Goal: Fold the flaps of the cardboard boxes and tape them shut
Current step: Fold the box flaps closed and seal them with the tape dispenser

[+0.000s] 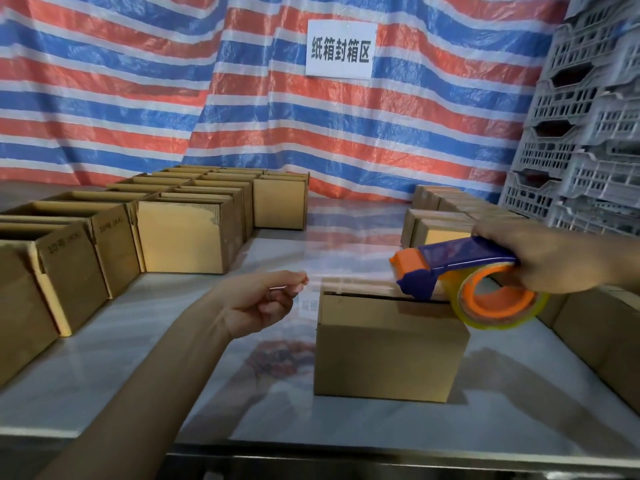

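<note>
The right hand (554,261) has its grip wrapped round the handle of a blue and orange plastic tape dispenser (450,268) carrying a roll of clear tape (502,303). The dispenser's nose rests on the top seam of a small brown cardboard box (388,348), whose flaps are folded down. The left hand (263,303) hovers left of the box, its grip pinching thumb to forefinger on a faint, blurred clear tape strip (356,284) running toward the dispenser. The box stands mid-way across the glossy white desk (173,375). Open brown cartons (180,237) line the left, closed cartons (440,230) the right, beside stacked grey plastic crates (588,133). Behind hangs a red, white and blue striped tarpaulin (138,98) bearing a white paper sign (341,50).
</note>
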